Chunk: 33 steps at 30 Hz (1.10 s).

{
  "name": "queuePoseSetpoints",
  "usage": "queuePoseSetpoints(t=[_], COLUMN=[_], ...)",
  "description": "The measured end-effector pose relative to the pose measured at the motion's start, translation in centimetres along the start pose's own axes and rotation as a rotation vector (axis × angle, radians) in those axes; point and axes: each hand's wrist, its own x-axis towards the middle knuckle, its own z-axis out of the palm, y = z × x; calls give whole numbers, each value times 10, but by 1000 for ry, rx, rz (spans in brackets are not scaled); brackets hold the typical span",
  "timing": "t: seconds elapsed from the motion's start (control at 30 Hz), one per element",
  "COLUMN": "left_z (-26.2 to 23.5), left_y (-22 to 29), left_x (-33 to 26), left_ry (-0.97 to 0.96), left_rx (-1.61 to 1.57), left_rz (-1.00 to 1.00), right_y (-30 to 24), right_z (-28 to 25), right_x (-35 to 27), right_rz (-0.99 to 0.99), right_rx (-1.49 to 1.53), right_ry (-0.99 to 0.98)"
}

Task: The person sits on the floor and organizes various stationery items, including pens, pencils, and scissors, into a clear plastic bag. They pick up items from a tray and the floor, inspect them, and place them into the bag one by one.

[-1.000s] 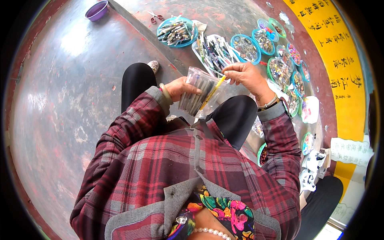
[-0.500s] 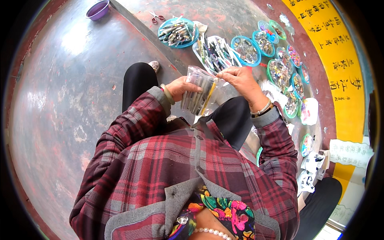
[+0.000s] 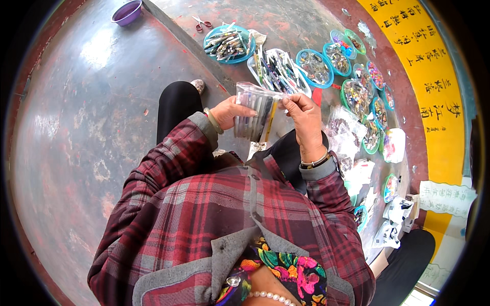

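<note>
While your left hand (image 3: 226,113) grips the clear bag (image 3: 260,118) before you, your right hand (image 3: 304,120) pinches its upper corner; pens (image 3: 249,127) (a yellow one (image 3: 270,125) included) are inside, other pens (image 3: 275,70) remain beyond.

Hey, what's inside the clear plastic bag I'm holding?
The clear plastic bag holds several greyish pens and one yellow pen toward the right. Your left hand and right hand cover parts of its edges, so anything behind them is hidden.

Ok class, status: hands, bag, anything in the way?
Left hand gripping clear bag. Right hand pinching its right edge. Pens inside, one yellow. Nothing blocking.
</note>
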Motion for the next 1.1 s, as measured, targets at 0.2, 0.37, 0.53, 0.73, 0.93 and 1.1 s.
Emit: queuePoseSetpoints(t=[0.2,0.37,0.53,0.73,0.93,1.1], left_z=[0,16,12,8,9,12], left_y=[5,15,12,10,11,11], left_x=[-4,-8,-4,-5,-6,-3], left_ry=[-78,-156,-141,36,54,3], left_rx=[-34,-82,-48,-124,-208,-250], left_rz=[43,38,38,169,243,249], right_y=[-13,-31,-22,-14,16,17], right_z=[21,28,33,17,1,8], right_x=[-10,-17,-10,-10,-29,-35], right_rz=[-106,-165,-203,31,74,-140], right_rx=[-71,-169,-123,-37,-35,-154], right_ry=[70,117,130,13,-82,13])
